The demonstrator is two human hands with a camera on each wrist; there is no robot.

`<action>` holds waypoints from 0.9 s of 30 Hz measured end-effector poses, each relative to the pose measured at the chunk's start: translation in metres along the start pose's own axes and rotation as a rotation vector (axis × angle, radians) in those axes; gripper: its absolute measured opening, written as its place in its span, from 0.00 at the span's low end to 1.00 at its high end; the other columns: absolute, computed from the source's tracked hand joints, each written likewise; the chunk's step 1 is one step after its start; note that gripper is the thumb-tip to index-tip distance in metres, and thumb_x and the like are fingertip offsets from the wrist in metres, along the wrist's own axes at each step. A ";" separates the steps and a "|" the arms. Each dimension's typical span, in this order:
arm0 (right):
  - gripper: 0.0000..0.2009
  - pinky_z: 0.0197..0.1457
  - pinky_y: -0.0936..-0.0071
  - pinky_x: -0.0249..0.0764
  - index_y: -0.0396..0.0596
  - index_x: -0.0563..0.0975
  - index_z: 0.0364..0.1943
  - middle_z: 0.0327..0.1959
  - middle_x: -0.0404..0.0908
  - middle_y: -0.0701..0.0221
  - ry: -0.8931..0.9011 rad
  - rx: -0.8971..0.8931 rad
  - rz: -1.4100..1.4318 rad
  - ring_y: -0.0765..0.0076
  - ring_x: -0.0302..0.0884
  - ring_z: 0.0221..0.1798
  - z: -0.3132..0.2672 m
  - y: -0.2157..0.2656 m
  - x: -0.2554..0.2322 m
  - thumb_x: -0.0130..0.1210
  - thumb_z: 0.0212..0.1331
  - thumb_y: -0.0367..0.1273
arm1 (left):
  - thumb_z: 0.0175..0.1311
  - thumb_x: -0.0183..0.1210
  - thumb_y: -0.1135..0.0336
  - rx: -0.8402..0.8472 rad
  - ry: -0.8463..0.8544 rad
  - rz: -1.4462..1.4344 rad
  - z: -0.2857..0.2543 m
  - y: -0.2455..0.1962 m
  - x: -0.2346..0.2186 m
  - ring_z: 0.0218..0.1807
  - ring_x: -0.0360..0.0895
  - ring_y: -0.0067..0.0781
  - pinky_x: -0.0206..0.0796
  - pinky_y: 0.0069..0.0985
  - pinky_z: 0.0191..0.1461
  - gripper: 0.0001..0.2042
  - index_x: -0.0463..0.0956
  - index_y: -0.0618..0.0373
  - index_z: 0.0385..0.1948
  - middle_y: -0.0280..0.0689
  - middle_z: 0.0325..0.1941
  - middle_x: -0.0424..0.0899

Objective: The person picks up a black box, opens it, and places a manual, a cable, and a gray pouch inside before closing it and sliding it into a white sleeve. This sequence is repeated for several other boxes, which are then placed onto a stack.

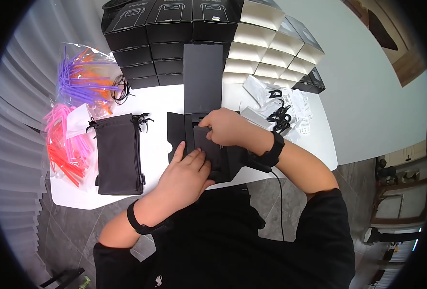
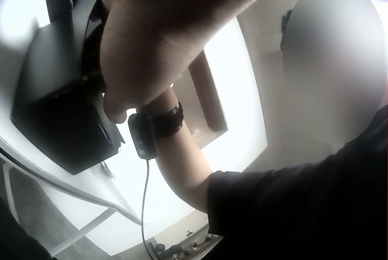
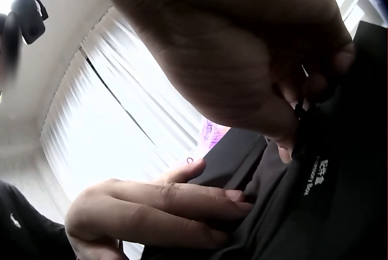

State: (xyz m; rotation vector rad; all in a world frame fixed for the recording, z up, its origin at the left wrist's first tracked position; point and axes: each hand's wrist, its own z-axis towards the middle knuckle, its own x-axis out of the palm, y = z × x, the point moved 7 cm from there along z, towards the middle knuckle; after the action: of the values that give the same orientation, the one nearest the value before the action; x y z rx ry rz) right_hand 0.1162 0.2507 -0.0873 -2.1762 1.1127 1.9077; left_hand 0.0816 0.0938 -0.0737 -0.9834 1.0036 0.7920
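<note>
An open black box (image 1: 203, 79) lies at the table's front middle, its long lid panel extended toward the back. Inside it is a dark cloth pouch (image 1: 212, 150). My left hand (image 1: 182, 180) lies over the near part with fingers extended onto the pouch; in the right wrist view this left hand (image 3: 151, 214) presses the dark cloth (image 3: 270, 181). At the pouch's far end my right hand (image 1: 228, 127) pinches its edge with curled fingers, partly hidden by the hand itself. The left wrist view shows the left hand (image 2: 151, 35) beside the black box (image 2: 66, 132).
Stacked black boxes (image 1: 172, 36) and boxes with white open ends (image 1: 261, 38) stand behind. A pile of dark pouches (image 1: 118, 156) and bags of coloured sticks (image 1: 83, 77) lie left. Black cables (image 1: 281, 118) and white packets (image 1: 298, 103) lie right. A cord hangs from the right wrist.
</note>
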 end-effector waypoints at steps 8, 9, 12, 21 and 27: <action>0.08 0.44 0.55 0.80 0.49 0.85 0.37 0.32 0.85 0.58 -0.079 0.025 -0.234 0.47 0.85 0.40 0.000 0.007 0.020 0.62 0.52 0.30 | 0.61 0.63 0.46 -0.024 0.144 -0.013 0.005 0.003 0.010 0.68 0.71 0.45 0.45 0.60 0.77 0.25 0.82 0.62 0.44 0.47 0.54 0.83; 0.07 0.43 0.55 0.80 0.49 0.85 0.36 0.31 0.85 0.59 -0.106 0.012 -0.252 0.47 0.85 0.40 0.001 0.006 0.022 0.62 0.52 0.29 | 0.60 0.63 0.46 -0.037 0.165 -0.005 0.007 0.003 0.011 0.68 0.70 0.45 0.45 0.60 0.77 0.25 0.82 0.62 0.44 0.47 0.54 0.83; 0.11 0.44 0.54 0.80 0.47 0.85 0.41 0.31 0.85 0.58 -0.060 0.015 -0.196 0.46 0.84 0.40 -0.006 0.010 0.009 0.63 0.52 0.31 | 0.60 0.64 0.46 -0.043 0.168 0.001 0.008 0.000 0.007 0.69 0.70 0.45 0.46 0.59 0.77 0.25 0.82 0.61 0.47 0.46 0.57 0.81; 0.12 0.38 0.81 0.75 0.41 0.81 0.51 0.35 0.85 0.69 -0.789 0.165 0.793 0.81 0.78 0.33 -0.107 -0.077 -0.026 0.57 0.66 0.27 | 0.79 0.45 0.54 -0.481 -0.725 -0.909 -0.060 0.070 -0.029 0.75 0.63 0.44 0.53 0.39 0.77 0.27 0.62 0.67 0.70 0.49 0.73 0.67; 0.11 0.48 0.74 0.78 0.39 0.81 0.49 0.44 0.85 0.67 -0.669 0.273 0.983 0.72 0.81 0.41 -0.121 -0.060 0.050 0.52 0.66 0.21 | 0.81 0.36 0.48 -0.504 -0.493 -1.015 -0.055 0.058 0.017 0.78 0.58 0.49 0.45 0.38 0.80 0.33 0.57 0.74 0.71 0.56 0.74 0.64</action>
State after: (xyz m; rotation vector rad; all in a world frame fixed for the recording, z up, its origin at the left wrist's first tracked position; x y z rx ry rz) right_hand 0.2498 0.2151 -0.1265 -0.7001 2.2631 2.2553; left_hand 0.0188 0.0654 -0.1177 -1.4387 -0.1908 0.3682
